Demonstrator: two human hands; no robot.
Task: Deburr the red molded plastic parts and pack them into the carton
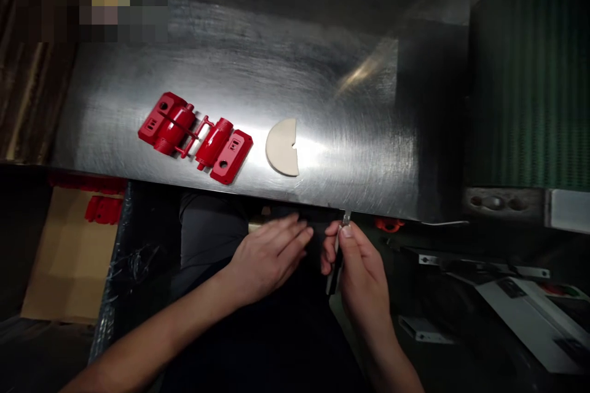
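My right hand point(357, 258) is closed round a utility knife point(338, 261) with a dark handle, its metal tip pointing up at the table's front edge. To its left is my left hand point(271, 255), fingers stretched out and slightly blurred, holding nothing, just below the edge. On the metal table point(322, 80) lies a beige half-round piece point(282, 148) with a small notch in its straight side. Left of that, red moulded plastic parts point(173, 124) are joined by a thin runner. Neither hand touches them.
A cardboard box point(69, 258) with a red part point(104, 210) stands low at the left. Red pieces point(389, 224) show under the table's front edge. A green ribbed surface point(534, 73) is at the right, with metal brackets point(426, 330) below.
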